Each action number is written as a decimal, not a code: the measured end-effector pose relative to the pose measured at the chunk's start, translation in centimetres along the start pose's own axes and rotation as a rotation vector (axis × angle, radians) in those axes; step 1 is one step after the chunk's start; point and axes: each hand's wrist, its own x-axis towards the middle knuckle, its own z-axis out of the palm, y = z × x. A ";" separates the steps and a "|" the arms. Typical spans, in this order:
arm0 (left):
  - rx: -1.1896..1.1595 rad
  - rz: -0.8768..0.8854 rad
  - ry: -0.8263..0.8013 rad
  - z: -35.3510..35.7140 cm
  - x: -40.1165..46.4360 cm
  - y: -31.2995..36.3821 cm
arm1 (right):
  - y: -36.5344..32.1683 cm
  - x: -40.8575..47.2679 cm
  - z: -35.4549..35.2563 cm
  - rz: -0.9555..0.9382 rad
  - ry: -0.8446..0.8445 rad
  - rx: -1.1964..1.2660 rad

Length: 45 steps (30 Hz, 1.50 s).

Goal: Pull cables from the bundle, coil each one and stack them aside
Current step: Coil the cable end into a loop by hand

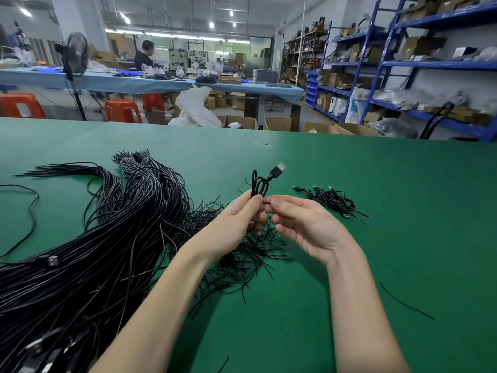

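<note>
Cables in the head view fall into three groups on the green desk. The main bundle of long black cables lies along the left side, running from the near left corner toward the middle of the desk, with a fringe of loose thin ends spreading out beneath the hands. One cable is in hand, held above the middle of the desk: several small loops stand up from the grip, and its USB plug points up and toward the far edge. The left hand has its fingers and thumb curled around the base of the loops. The right hand pinches the cable's short tail between thumb and forefinger, with the remaining fingers loosely bent. A small stack of coiled cables lies to the right of the hands, apart from them. A single stray wire lies near the right edge. Judgement: the task is at an early stage; only a few coils are finished, the current coil appears close to completion, and the bundle remains large.
</note>
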 end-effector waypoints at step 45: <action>0.556 0.276 0.145 0.4 0.0 -0.6 | -0.9 0.3 2.0 -0.056 0.279 -0.247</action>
